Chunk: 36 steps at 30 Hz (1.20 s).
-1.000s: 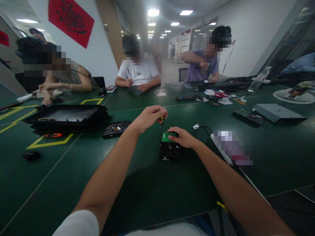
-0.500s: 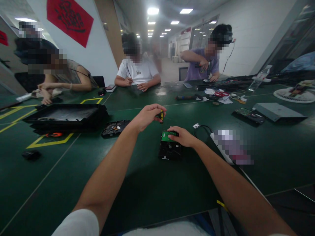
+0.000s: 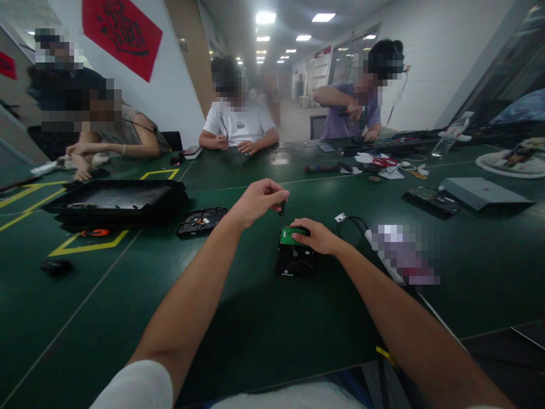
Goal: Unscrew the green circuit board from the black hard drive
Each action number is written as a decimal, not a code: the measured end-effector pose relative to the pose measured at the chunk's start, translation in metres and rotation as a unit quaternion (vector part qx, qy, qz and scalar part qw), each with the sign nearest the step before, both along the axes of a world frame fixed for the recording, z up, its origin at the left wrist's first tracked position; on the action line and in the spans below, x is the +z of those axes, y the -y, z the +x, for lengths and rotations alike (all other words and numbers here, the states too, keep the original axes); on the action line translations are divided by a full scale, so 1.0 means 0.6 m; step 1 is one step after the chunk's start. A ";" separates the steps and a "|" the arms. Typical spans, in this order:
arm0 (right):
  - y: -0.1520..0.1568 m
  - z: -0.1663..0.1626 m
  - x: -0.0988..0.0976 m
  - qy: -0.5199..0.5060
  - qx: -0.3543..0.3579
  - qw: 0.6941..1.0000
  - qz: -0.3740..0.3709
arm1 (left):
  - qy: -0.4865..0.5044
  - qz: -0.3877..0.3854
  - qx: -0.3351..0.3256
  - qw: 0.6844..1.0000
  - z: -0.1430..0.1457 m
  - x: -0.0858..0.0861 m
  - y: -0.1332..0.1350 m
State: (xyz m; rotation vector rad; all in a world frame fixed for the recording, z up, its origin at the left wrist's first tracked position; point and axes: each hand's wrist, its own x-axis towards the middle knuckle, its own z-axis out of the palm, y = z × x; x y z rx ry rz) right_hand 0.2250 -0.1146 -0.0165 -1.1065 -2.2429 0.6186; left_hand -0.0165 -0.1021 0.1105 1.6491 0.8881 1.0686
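Observation:
A black hard drive (image 3: 294, 262) with a green circuit board (image 3: 291, 235) at its far end lies on the table in front of me. My right hand (image 3: 314, 234) grips that far end, thumb over the board and fingers along the edge. Above and slightly left of the drive, my left hand (image 3: 264, 199) is closed in a pinch. Between its fingertips is a stubby dark tool (image 3: 282, 209), pointing down and apart from the drive. Its exact kind is mostly hidden by the fingers.
Left are black trays (image 3: 114, 201), an opened drive casing (image 3: 201, 221) and an orange-handled item (image 3: 95, 232). Right are a white power strip (image 3: 385, 258), another circuit-board unit (image 3: 431, 201), a grey metal box (image 3: 485, 195) and a bottle (image 3: 451, 136). Several people sit across the table.
My left hand has turned slightly, so the tool's yellow part no longer shows and its dark end points down. My right hand and the hard drive have stayed put.

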 end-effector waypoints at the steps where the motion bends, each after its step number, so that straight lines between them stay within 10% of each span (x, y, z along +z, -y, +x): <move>1: 0.001 -0.001 0.001 0.001 -0.001 1.000 0.000 | -0.001 0.002 -0.011 1.000 0.000 0.001 0.001; 22: 0.004 -0.002 0.006 0.003 -0.010 1.000 -0.016 | 0.046 -0.056 -0.035 0.997 -0.001 0.013 0.003; 36: 0.006 -0.004 0.006 -0.010 -0.009 1.000 -0.011 | -0.057 0.059 0.042 0.996 -0.004 -0.003 0.000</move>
